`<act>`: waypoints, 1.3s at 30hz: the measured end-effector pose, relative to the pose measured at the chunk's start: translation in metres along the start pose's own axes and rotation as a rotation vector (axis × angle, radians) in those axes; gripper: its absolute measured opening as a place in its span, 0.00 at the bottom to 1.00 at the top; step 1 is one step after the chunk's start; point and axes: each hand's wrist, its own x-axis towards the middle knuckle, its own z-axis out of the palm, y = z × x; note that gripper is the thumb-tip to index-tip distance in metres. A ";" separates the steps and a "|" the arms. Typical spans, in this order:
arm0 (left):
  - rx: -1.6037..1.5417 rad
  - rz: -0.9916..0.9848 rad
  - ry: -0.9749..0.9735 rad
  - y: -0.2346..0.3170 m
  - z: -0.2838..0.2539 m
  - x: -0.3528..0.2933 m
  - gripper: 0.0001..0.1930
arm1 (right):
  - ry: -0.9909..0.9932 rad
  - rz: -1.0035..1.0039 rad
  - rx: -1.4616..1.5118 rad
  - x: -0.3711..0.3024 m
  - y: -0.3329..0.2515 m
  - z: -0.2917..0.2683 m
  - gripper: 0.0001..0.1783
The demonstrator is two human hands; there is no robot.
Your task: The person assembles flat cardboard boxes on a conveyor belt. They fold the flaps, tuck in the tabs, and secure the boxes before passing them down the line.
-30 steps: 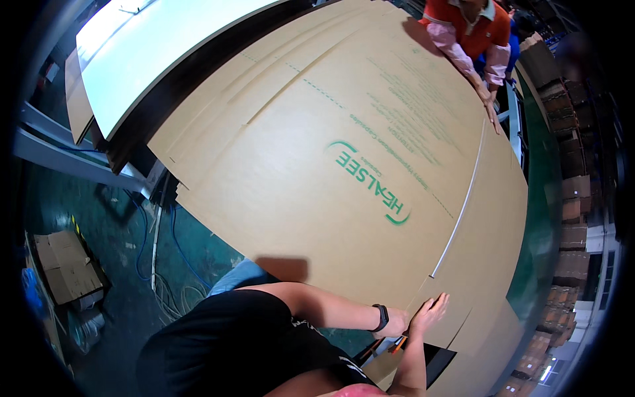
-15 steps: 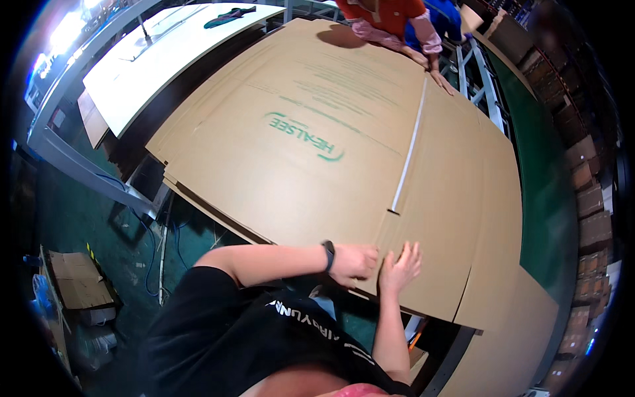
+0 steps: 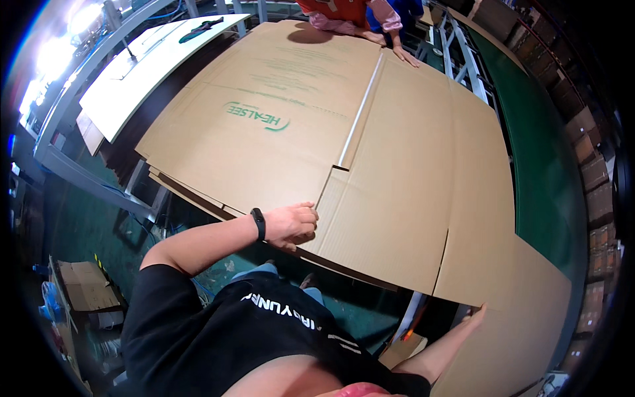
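Observation:
A large brown cardboard sheet (image 3: 403, 198) lies flat in front of me, with green print on its left panel and a white-looking gap between two panels. My left hand (image 3: 291, 223), a black band at its wrist, is at the near edge beside the slit. Its fingers are bent over the left panel and closed on the edge. Farther right, my right hand (image 3: 473, 317) grips the near edge of the cardboard by the right-hand flap (image 3: 522, 298); most of its fingers are hidden underneath.
Across the sheet, a co-worker's hand (image 3: 405, 57) rests on the far edge. A white board (image 3: 155, 63) stands at the far left beside a metal frame (image 3: 79, 169). A green belt-like surface (image 3: 532, 165) runs along the right, with stacked cartons (image 3: 598, 198) beyond.
My right hand has left the slit and moved right to the near edge by the flap. My left hand stays by the slit. The view has shifted, so the sheet appears farther left.

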 end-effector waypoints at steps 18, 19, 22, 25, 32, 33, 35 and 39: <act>-0.016 0.162 0.290 -0.015 0.032 -0.016 0.11 | -0.656 -1.368 0.017 -0.392 -0.297 0.052 0.28; -0.013 0.167 0.303 -0.017 0.037 -0.016 0.10 | -0.664 -1.311 -0.084 -0.410 -0.288 0.055 0.28; 0.009 0.157 0.363 -0.016 0.050 -0.022 0.08 | -0.957 -1.637 -0.182 -0.448 -0.242 0.073 0.28; -0.008 0.171 0.457 -0.016 0.049 -0.022 0.08 | -1.192 -1.634 -0.187 -0.484 -0.203 0.095 0.31; 0.055 0.138 0.421 -0.018 0.048 -0.026 0.09 | -1.445 -1.717 -0.449 -0.527 -0.059 0.145 0.25; 0.049 0.141 0.428 -0.019 0.049 -0.027 0.10 | -1.455 -1.699 -0.442 -0.527 -0.053 0.147 0.26; 0.038 0.150 0.440 -0.018 0.049 -0.027 0.11 | -1.469 -1.663 -0.426 -0.527 -0.045 0.150 0.27; 0.059 0.037 0.528 -0.005 0.030 -0.028 0.14 | -1.491 -1.748 -0.515 -0.523 -0.057 0.147 0.24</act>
